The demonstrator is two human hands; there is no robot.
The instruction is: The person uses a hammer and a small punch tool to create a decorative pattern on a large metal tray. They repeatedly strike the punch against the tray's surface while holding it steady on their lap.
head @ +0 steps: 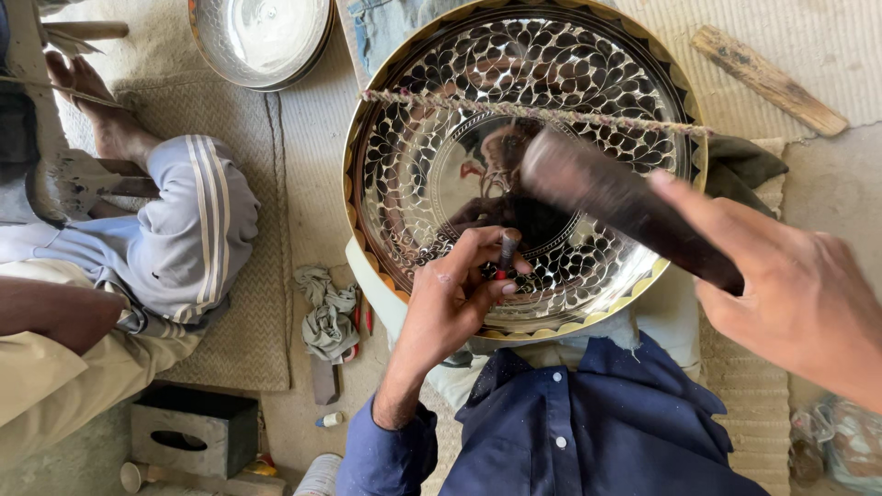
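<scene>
A large round metal tray (588, 73) with a shiny leaf pattern leans against my lap, a twisted cord (588, 116) stretched across its upper part. My left hand (455, 298) pinches a short metal punch (507, 249) with its tip set on the tray's lower middle. My right hand (795, 289) grips a dark hammer (616, 197), blurred and raised above the punch. My dark blue shirt fills the bottom of the view.
Another person sits at the left, with a leg in grey striped trousers (188, 234) and a bare foot (101, 110). A second metal dish (262, 41) lies at the top. A wooden stick (767, 78), crumpled rag (326, 312) and small dark box (193, 427) lie on woven mats.
</scene>
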